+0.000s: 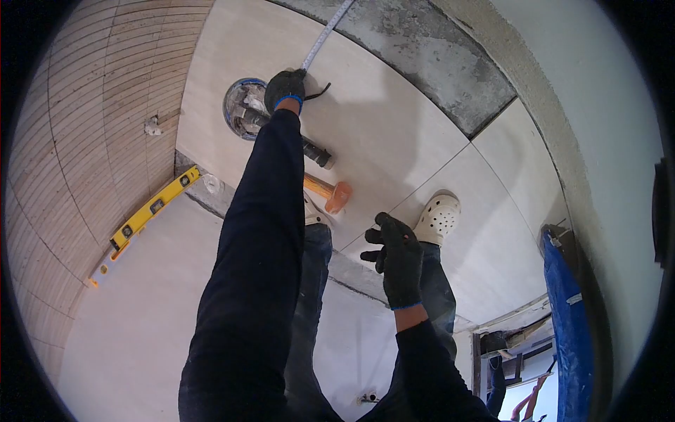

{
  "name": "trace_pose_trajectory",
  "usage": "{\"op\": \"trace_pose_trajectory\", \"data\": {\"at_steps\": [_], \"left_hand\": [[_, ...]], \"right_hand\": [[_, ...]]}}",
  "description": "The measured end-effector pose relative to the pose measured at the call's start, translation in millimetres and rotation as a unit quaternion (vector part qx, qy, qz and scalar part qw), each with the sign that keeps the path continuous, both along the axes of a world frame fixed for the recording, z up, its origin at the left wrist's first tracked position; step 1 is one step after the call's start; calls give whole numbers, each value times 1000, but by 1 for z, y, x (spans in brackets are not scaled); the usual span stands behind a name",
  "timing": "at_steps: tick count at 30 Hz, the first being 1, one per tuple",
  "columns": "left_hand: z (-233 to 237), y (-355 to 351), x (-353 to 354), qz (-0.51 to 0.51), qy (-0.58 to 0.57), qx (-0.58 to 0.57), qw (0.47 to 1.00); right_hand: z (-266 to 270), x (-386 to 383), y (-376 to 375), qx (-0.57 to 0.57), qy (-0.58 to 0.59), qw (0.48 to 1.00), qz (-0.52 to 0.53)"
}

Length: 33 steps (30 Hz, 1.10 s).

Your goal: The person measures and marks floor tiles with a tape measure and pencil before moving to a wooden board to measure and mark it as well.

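Taking the middle of the view as the clock's hub, the right hand (402, 259), nearest at 4 o'clock, hangs above the pale tiles (380, 112) with its gloved fingers loosely curled and spread, nothing visible between them, so it seems to be left free. Just past it, at 3 o'clock, a white clog (441, 214) is planted on the tiles, its mate partly hidden by the left sleeve (256, 232); the wide stance probably steadies a long reach. Near the hub lies a mallet (339, 197), head outward, and beyond it a dark cylindrical handle (318, 153); both are partly under the outstretched arm and could catch a foot. At 9 o'clock a yellow spirit level (156, 207) lies along the foot of the ribbed wall, seemingly out of the way. Farther out at 11 o'clock, the left hand (285, 89) is closed around the near end of a tape measure (326, 36), presumably to steady the blade, which runs toward 12 o'clock; the glove hides the case. Just beside that hand sits a round, blue-rimmed object (234, 105), too covered to identify. At 1 o'clock lies a bare grey strip (439, 60).
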<state>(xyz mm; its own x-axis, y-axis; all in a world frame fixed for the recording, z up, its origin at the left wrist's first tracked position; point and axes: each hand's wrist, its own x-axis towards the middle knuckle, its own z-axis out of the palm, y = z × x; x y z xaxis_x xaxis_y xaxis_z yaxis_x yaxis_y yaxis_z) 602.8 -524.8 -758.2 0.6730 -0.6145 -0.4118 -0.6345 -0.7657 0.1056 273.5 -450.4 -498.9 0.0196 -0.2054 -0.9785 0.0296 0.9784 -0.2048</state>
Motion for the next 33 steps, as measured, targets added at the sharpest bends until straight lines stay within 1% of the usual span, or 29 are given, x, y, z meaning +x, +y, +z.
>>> {"op": "trace_pose_trajectory", "data": {"at_steps": [1,3,4,7,10,12,13,16,17,18,19,20,21,22,23,24,25,26,27,28,29,30,31,32,33], "left_hand": [[-1,2,3,-1,0,0,1000],[-3,-2,9,-79,2,32,996],[-5,-3,9,-83,0,30,996],[16,-7,0,-67,2,32,997],[8,-5,1,-58,-2,45,997],[-3,0,6,-113,-24,40,992],[-6,3,8,-114,-24,38,992],[-10,11,11,-212,-49,1,976],[-7,15,8,-248,-48,-18,968],[-4,22,-2,-261,-50,-20,964],[8,16,-26,-97,31,57,993],[21,19,-51,-95,70,80,990],[4,42,-72,-253,21,34,967],[25,44,-114,-196,75,67,976],[11,74,-142,-271,64,-51,959],[-31,108,-176,-42,263,-73,961],[4,103,-213,-269,117,-108,950],[4,112,-243,-282,143,-106,943],[5,116,-273,-265,154,-109,946],[-10,125,-302,-135,215,-110,961],[19,104,-320,-136,236,-109,956],[17,97,-337,-127,234,-79,961],[14,90,-348,-120,230,-48,965],[14,85,-354,-122,232,-46,964],[14,80,-360,-107,226,-28,968]], "right_hand": [[1,-1,1,0,0,1000,-1],[0,-2,0,4,0,1000,-11],[1,-2,-1,1,-2,1000,-14],[2,-3,-1,7,7,1000,-15],[2,-7,0,10,1,1000,-20],[4,-10,-1,4,-8,1000,-27],[6,-11,-2,2,-7,1000,-29],[8,-12,-4,19,-2,999,-25],[8,-13,-2,7,-8,999,-38],[7,-15,0,-6,-10,999,-51],[5,-19,2,-11,-9,998,-55],[6,-23,0,-6,-14,998,-56],[7,-27,-1,-1,-19,998,-58],[7,-28,-2,-3,-8,998,-65],[7,-27,-2,-14,6,997,-81],[6,-27,-3,-25,19,995,-96],[3,-31,-3,-26,23,995,-97],[-1,-34,0,-47,27,991,-125],[-4,-38,2,-68,31,986,-152],[-2,-42,-1,-67,35,985,-152],[3,-47,-7,-68,44,987,-142],[4,-53,-10,-69,53,987,-133],[-5,-61,-3,-67,57,987,-135],[-14,-65,0,-147,104,981,-76],[-21,-71,3,-225,150,963,-15]]}}
